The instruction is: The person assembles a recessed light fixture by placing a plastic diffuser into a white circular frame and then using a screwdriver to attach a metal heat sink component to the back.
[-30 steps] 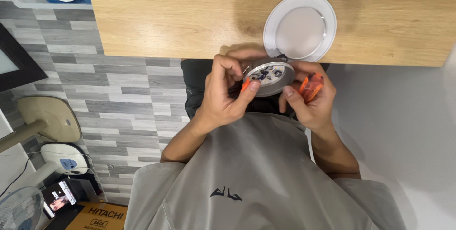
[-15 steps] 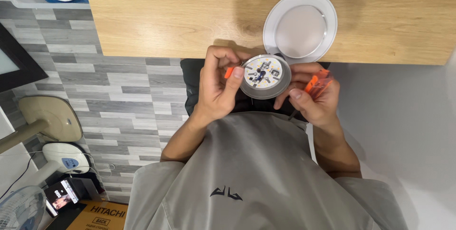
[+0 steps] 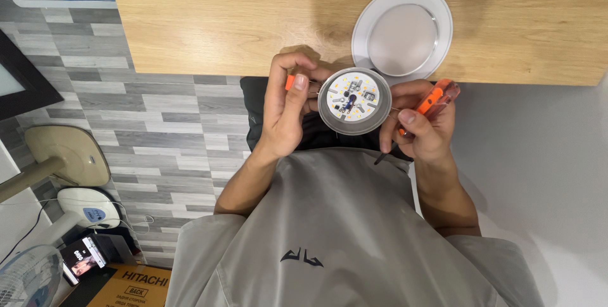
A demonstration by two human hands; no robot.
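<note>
- The left hand [image 3: 285,114] has its grip closed on the rim of a round lamp body [image 3: 354,100]. It is held up in the air, just in front of the near edge of the bench [image 3: 253,22], not resting on it.
- The lamp body is turned so its open face, with small yellow dots and tiny parts, looks up. That way the inside is easy to see.
- The right hand [image 3: 423,126] steadies the other side with its fingertips. Its grip is also closed on an orange screwdriver [image 3: 430,101], tucked back in the palm, so the tool stays out of the way.
- A round white cover [image 3: 402,34] lies flat on the bench, near its near edge, just behind the lamp body, apart from it.
</note>
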